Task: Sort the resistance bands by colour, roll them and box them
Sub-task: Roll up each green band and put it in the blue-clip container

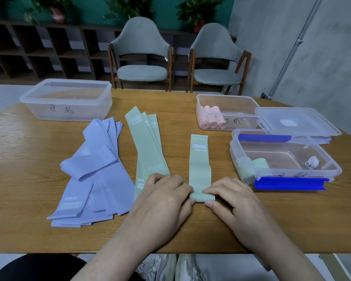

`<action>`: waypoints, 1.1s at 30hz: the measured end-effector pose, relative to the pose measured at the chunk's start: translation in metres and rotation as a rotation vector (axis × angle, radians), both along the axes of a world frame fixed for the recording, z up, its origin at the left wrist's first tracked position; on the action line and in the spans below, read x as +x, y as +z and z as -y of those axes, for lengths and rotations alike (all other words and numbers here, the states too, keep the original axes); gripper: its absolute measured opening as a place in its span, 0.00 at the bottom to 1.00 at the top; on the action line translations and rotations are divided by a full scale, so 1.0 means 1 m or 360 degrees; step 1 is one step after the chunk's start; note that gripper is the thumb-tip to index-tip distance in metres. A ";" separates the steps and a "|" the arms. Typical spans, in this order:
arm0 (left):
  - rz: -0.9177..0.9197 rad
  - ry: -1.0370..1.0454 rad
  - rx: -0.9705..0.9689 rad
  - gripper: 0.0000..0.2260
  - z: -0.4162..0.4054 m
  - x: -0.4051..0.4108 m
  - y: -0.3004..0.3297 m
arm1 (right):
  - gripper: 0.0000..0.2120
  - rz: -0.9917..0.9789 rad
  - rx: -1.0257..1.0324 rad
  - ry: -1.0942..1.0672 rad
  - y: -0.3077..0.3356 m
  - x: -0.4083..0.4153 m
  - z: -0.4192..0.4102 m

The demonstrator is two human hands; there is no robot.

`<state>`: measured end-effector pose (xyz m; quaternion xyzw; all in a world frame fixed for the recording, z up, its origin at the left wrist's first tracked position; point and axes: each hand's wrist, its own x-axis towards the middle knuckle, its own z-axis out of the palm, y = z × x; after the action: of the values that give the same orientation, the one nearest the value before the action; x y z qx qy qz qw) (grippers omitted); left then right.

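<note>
A single green band (199, 165) lies flat in front of me, its near end turned over into a small roll. My left hand (162, 201) and my right hand (229, 197) pinch that rolled end from either side. Left of it lies a stack of green bands (148, 151), and further left a pile of several purple bands (95, 169). A clear box (229, 113) at the back right holds three pink rolls (211, 119). The nearer clear box (284, 159) with blue clips holds a green roll (251, 168) in its left corner.
An empty clear box (69, 100) with handwriting stands at the back left. A clear lid (296, 122) leans by the pink box. Two grey chairs (144, 55) stand behind the wooden table (272, 216). My shoes show below the table's near edge.
</note>
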<state>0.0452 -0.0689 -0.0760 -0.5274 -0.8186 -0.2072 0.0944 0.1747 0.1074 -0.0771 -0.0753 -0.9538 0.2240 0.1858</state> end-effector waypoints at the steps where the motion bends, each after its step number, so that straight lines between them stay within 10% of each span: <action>1: 0.0002 -0.0003 0.0001 0.12 0.000 0.000 0.000 | 0.16 -0.0004 0.0002 0.0000 0.000 0.000 0.000; 33: 0.0031 -0.0012 0.0015 0.10 0.001 -0.002 -0.002 | 0.16 -0.0006 -0.0011 -0.0018 0.000 0.001 0.001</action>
<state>0.0433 -0.0703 -0.0776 -0.5281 -0.8163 -0.2166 0.0882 0.1752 0.1065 -0.0769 -0.0808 -0.9522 0.2265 0.1886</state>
